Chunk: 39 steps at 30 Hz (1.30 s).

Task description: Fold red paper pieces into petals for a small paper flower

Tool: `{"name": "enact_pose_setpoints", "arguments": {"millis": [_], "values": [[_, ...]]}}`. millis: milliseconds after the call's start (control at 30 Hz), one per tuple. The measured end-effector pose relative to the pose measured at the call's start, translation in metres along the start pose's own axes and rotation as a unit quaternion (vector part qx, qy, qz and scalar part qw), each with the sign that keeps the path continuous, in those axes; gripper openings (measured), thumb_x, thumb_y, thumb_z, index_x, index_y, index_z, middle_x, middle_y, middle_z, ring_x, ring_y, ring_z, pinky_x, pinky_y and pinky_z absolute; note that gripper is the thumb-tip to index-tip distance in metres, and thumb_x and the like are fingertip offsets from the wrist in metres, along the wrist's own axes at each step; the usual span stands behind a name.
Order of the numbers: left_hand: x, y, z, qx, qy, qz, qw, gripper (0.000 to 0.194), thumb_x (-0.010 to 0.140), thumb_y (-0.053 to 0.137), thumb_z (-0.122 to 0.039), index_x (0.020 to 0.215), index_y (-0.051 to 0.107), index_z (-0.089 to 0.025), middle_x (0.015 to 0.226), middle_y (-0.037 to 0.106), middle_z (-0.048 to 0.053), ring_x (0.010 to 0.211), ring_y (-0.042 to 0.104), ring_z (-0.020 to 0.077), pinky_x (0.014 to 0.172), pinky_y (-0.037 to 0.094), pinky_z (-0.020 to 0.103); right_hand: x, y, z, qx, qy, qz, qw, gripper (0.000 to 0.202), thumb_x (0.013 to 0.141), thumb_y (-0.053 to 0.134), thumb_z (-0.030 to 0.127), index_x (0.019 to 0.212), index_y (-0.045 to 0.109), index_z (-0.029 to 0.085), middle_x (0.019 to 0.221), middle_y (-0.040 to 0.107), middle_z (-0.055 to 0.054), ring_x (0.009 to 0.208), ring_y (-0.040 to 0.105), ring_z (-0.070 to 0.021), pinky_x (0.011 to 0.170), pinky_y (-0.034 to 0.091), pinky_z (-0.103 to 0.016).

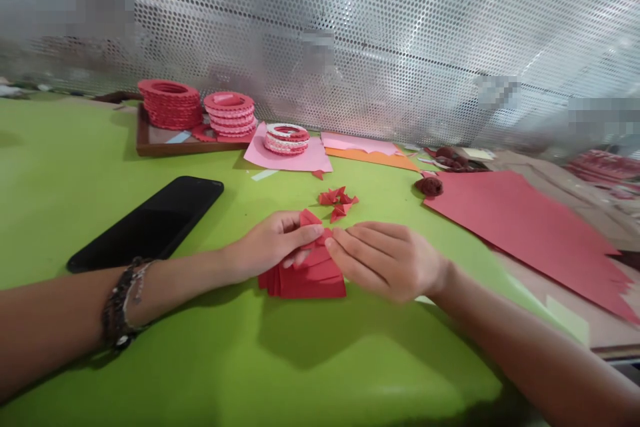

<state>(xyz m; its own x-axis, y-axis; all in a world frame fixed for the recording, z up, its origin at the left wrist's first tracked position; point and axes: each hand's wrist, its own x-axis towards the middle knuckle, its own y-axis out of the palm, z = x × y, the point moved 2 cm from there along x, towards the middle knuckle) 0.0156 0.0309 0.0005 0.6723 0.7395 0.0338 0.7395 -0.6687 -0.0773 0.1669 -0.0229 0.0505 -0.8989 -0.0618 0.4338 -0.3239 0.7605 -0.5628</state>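
Between thumb and fingers, my left hand [273, 243] pinches a small piece of red paper [311, 217], part of which is folded. My right hand [383, 260] has its thumb and fingertips pressed together on the right edge of the same piece. Below both hands lies a fanned stack of red paper pieces [313, 282] on the green table [300, 360]. Just beyond the fingers sit several small folded red paper shapes [340, 199]. Fingers hide part of the held paper.
A black phone [150, 223] lies left of my left hand. Behind it, a brown tray [185, 147] carries stacked red and pink rings [171, 105]. More rings [287, 139] rest on pink paper [255, 159]. Large red sheets [510, 220] lie at right, below a perforated metal screen [300, 33].
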Motion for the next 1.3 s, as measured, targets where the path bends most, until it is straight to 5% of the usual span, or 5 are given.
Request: {"name": "enact_pose_setpoints", "arguments": {"millis": [400,700,867,1033,1300], "values": [[-0.001,0.000,0.000,-0.003,-0.043,0.019,0.999,0.027,0.080,0.046,-0.036,0.062,0.043,-0.017,0.041,0.043,-0.009,0.035,0.030,0.0041,0.037,0.022,0.017,0.003,0.005,-0.001,0.051,0.022,-0.003,0.998,0.025,0.084,0.045,0.009,0.066,0.060,0.017,0.066,0.068,0.000,0.054,0.058,-0.0091,0.050,0.048,-0.020],[-0.002,0.004,-0.003,0.024,-0.009,0.036,0.999,0.028,0.082,0.046,-0.033,0.060,0.045,-0.016,0.048,0.046,-0.007,0.038,0.033,0.0041,0.039,0.025,0.017,0.002,0.010,0.005,0.130,0.100,0.017,0.986,0.017,0.081,0.050,0.012,0.065,0.056,0.015,0.061,0.064,-0.001,0.053,0.054,-0.0114,0.051,0.045,-0.023],[-0.003,0.006,-0.004,0.079,-0.012,0.103,0.991,0.027,0.081,0.048,-0.031,0.058,0.045,-0.016,0.048,0.043,-0.007,0.040,0.035,0.0056,0.038,0.027,0.017,-0.003,0.017,-0.002,0.343,0.345,0.011,0.874,0.022,0.080,0.056,0.026,0.096,0.054,0.012,0.081,0.062,-0.006,0.067,0.055,-0.0125,0.060,0.048,-0.024],[-0.004,0.006,-0.003,0.238,0.021,0.120,0.964,0.027,0.077,0.052,-0.028,0.054,0.046,-0.016,0.049,0.040,-0.006,0.045,0.035,0.0068,0.044,0.027,0.019,-0.001,0.019,-0.004,0.441,0.400,0.058,0.802,0.008,0.081,0.052,0.013,0.084,0.059,0.014,0.075,0.060,-0.003,0.063,0.053,-0.0096,0.058,0.045,-0.021],[-0.008,0.009,-0.009,0.241,0.058,0.116,0.962,0.018,0.080,0.045,-0.022,0.064,0.049,-0.016,0.058,0.055,-0.002,0.052,0.048,0.0097,0.051,0.036,0.020,-0.001,0.020,-0.004,0.528,0.470,0.096,0.702,0.013,0.075,0.055,0.012,0.067,0.046,0.016,0.061,0.048,0.004,0.053,0.043,-0.0064,0.049,0.037,-0.018]]}}
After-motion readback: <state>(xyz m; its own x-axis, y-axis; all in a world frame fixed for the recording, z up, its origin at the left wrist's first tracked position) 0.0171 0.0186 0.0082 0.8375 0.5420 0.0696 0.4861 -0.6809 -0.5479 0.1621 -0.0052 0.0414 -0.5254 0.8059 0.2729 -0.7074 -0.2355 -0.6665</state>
